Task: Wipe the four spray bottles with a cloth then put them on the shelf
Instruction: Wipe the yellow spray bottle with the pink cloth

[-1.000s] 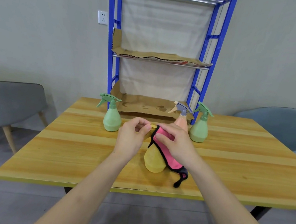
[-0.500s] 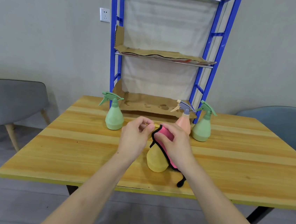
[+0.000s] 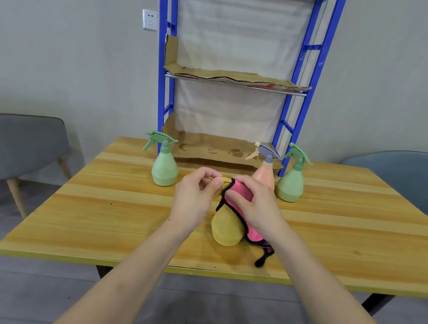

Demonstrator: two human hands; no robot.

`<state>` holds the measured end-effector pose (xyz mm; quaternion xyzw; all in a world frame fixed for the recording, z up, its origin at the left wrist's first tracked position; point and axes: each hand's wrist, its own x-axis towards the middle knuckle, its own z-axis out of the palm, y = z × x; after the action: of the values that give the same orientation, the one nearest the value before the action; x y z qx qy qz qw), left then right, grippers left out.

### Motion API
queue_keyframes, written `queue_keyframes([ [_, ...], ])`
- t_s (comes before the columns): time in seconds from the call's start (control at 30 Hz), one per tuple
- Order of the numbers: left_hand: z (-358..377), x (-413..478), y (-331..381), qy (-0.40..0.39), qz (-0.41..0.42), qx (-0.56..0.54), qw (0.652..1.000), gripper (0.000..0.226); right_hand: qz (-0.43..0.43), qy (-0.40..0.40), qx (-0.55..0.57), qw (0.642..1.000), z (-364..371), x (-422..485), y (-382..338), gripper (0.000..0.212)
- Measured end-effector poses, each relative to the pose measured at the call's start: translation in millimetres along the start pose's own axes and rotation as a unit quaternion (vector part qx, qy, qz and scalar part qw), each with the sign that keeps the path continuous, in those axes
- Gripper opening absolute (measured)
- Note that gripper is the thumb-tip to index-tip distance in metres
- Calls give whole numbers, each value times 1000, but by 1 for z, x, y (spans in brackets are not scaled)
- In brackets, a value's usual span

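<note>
Clock set on the table [image 3: 96,215], twelve toward the shelf [image 3: 161,72], six at the near edge.

- Yellow bottle [image 3: 225,229]: stands upright just short of table centre, toward six. It is the one being wiped.
- Left hand [image 3: 196,194]: fingers curled, thumb and fingertips pinching the yellow spray head from the nine side to steady it.
- Right hand [image 3: 258,206]: curled over the pink cloth [image 3: 242,194], pressing it against the bottle's neck and shoulder on the three side. The cloth's black-edged tail hangs down to the table at about four of the bottle.
- Waiting at the twelve edge, all upright: a green bottle [image 3: 164,168] at eleven, a peach bottle [image 3: 264,177] at about one, and a second green bottle [image 3: 291,183] just beside it, further toward one.
- Shelf tiers lined with cardboard [image 3: 209,148]; no bottle on them that I can see, so none looks finished.

Handling, my reading: thin plastic, smooth, likely slick under a cloth. I cannot tell the fill, so the weight is unknown. The bulbous base is too wide to hold comfortably. The narrow neck under the trigger is the sure hold, with fingers round it and the head resting on the hand. The trigger and nozzle look like the weak parts, so don't lever on them. The cloth is soft and floppy, so bunch it in the palm to keep the tail from dragging. The cardboard lies wavy, so a bottle should be set down flat and well back from the edge.
</note>
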<state>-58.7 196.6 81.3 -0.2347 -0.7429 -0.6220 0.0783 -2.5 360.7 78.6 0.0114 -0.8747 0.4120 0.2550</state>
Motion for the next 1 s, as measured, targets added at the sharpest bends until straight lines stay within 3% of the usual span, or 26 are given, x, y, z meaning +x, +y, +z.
queue_keyframes([
  [0.13, 0, -7, 1, 8, 2, -13, 1000, 6, -19, 57, 28, 998, 15, -3, -3, 3],
  [0.23, -1, -6, 1, 2, 8, 1, 1000, 6, -36, 53, 33, 997, 12, -3, -6, 25],
  [0.3, -2, -4, 2, -5, 6, -2, 1000, 6, -35, 34, 26, 998, 7, -3, -3, 29],
  [0.43, -2, -3, 1, -4, 5, -8, 1000, 6, -23, 2, 26, 999, -1, -1, 1, 24],
  [0.6, 1, -6, 0, 10, 8, 0, 1000, 8, 13, 58, 99, 993, 15, -5, -7, 9],
  [0.7, 1, -6, 1, 11, 5, -3, 1000, 8, -17, 74, 74, 994, 18, -6, -9, 11],
  [1.0, -1, -3, 1, -2, 4, -4, 1000, 7, -10, -108, 7, 994, -26, 3, 11, 37],
])
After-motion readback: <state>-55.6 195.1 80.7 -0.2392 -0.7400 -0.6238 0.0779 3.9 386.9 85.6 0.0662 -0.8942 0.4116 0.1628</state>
